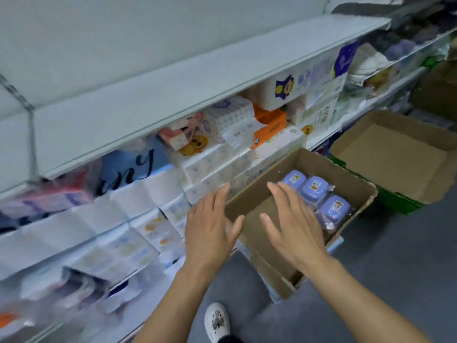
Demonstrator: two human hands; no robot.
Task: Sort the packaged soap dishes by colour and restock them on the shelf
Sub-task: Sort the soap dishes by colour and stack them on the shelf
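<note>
An open cardboard box (267, 178) stands on the floor against the shelving. Three blue packaged soap dishes (312, 189) in clear wrap lie in a row along its right side; the box's left part shows bare cardboard. My left hand (210, 229) is flat with straight fingers over the box's left wall, holding nothing. My right hand (291, 224) hovers flat above the box's inside, just left of the soap dishes, fingers straight and spread, holding nothing.
A long white shelf (188, 95) runs above rows of wrapped tissue and paper packs (153, 194). A second, larger open cardboard box (395, 154) sits to the right on a green crate. Grey floor lies below, with my white shoe (217, 321) on it.
</note>
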